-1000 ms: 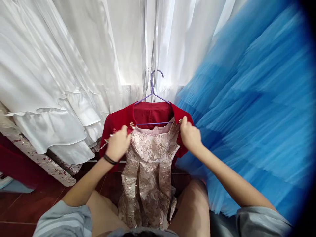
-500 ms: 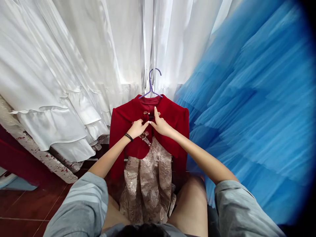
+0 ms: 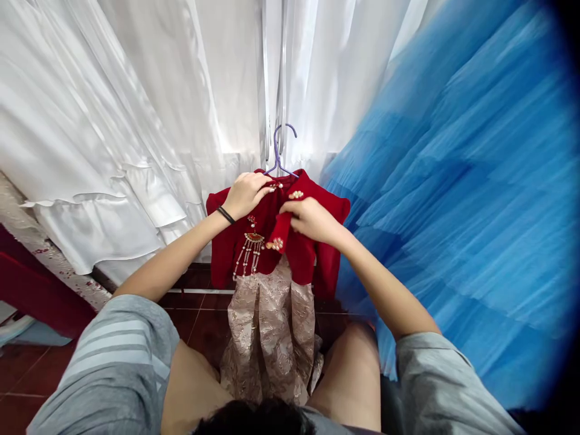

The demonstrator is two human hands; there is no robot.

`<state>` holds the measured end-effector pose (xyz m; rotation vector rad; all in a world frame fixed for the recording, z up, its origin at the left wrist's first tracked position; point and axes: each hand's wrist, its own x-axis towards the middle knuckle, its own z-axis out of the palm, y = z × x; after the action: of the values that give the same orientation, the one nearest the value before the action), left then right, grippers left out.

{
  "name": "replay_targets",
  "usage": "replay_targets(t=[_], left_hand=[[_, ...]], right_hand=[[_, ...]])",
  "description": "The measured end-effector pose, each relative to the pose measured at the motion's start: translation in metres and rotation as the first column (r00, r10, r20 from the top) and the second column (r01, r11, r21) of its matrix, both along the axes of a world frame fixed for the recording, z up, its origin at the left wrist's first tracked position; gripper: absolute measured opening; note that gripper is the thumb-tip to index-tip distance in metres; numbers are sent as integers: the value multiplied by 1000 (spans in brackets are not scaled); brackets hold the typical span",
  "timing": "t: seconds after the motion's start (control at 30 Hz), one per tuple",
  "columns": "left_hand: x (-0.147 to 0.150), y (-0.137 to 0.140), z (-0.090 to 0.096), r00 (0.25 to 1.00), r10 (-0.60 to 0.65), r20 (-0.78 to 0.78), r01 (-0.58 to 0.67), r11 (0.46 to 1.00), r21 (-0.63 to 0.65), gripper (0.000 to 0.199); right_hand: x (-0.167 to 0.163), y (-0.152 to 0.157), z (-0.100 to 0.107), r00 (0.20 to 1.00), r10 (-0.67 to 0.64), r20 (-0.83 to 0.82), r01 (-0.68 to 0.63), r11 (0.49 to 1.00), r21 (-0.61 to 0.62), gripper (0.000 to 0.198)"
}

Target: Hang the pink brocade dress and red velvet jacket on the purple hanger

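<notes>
Hands apart; left hand (image 3: pixel 247 196) pinches red jacket (image 3: pixel 301 260) at collar, right hand (image 3: pixel 315 220) clamps its front edge; jacket's on purple hanger (image 3: pixel 277 161), over brocade dress (image 3: pixel 272 338) (beaded tassel (image 3: pixel 254 238) dangling).

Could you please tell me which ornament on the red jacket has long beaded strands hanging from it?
The fan-shaped ornament, below the left hand: beaded strands hang from it, while the pale bead clusters near the right hand have none.

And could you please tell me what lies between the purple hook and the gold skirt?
The red jacket, with the left hand and right hand on it, in the head view.
</notes>
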<state>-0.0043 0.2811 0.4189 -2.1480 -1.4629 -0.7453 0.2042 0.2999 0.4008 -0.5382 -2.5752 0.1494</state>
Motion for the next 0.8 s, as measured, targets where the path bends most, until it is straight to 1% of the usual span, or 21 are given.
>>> replay_targets(t=[0.03, 0.07, 0.13, 0.17, 0.23, 0.27, 0.33, 0.37, 0.4, 0.43, 0.47, 0.5, 0.53, 0.57, 0.6, 0.63, 0.7, 0.73, 0.77, 0.8], left_hand=[[1, 1, -1, 1000, -9, 26, 9, 1000, 2, 27], [2, 1, -3, 999, -21, 40, 21, 1000, 1, 27], [3, 2, -16, 995, -33, 95, 29, 999, 45, 30], [3, 1, -27, 989, -26, 147, 11, 995, 99, 32], [3, -3, -53, 966, -4, 259, -50, 978, 202, 34], [3, -6, -69, 955, -1, 297, -68, 973, 222, 35], [5, -14, -98, 940, -4, 340, -69, 977, 201, 39], [6, -17, -111, 937, 1, 350, -66, 983, 172, 46], [9, -21, -122, 936, 14, 352, -67, 988, 138, 56], [12, -24, -131, 937, 34, 348, -75, 992, 104, 67], [16, -26, -138, 940, 55, 336, -84, 994, 71, 78], [21, -28, -143, 948, 70, 312, -86, 996, 38, 85], [27, -30, -147, 956, 78, 283, -83, 997, 5, 90], [32, -30, -149, 962, 85, 258, -81, 996, -28, 90], [38, -31, -151, 964, 93, 248, -81, 995, -57, 87], [43, -30, -151, 960, 105, 258, -85, 993, -85, 79], [49, -30, -147, 930, 125, 347, -83, 987, -135, 56], [50, -31, -142, 894, 130, 429, -64, 984, -163, 45], [48, -33, -135, 841, 128, 526, -25, 980, -199, 36], [45, -35, -126, 769, 120, 627, 39, 971, -234, 29]], right_hand=[[-6, 1, 4, 993, 40, -107, -45, 998, -45, 29], [-15, 3, 3, 980, 50, -191, -68, 994, -90, 31], [-38, 9, -12, 960, 32, -279, -86, 979, -183, 44], [-49, 12, -24, 957, 33, -290, -101, 970, -223, 53], [-64, 13, -54, 951, 61, -304, -148, 951, -272, 69], [-66, 11, -69, 944, 81, -319, -177, 942, -285, 73], [-61, 0, -101, 930, 94, -356, -215, 924, -316, 74], [-54, -9, -118, 920, 66, -386, -210, 914, -346, 73], [-45, -18, -136, 905, -11, -425, -175, 902, -395, 71], [-34, -27, -156, 873, -148, -466, -108, 872, -478, 69], [-24, -35, -177, 810, -323, -489, -27, 813, -582, 65], [-14, -41, -199, 710, -522, -472, 52, 707, -705, 58], [-6, -45, -219, 620, -669, -410, 88, 579, -811, 52], [2, -46, -238, 567, -749, -343, 93, 472, -876, 48], [8, -45, -255, 553, -782, -286, 76, 389, -918, 44], [13, -43, -269, 574, -778, -256, 44, 341, -939, 40], [21, -39, -288, 627, -738, -250, -29, 298, -954, 33], [25, -39, -295, 646, -715, -268, -80, 285, -955, 32], [29, -40, -300, 657, -690, -303, -148, 277, -950, 32], [33, -43, -304, 663, -664, -346, -222, 268, -938, 34]])
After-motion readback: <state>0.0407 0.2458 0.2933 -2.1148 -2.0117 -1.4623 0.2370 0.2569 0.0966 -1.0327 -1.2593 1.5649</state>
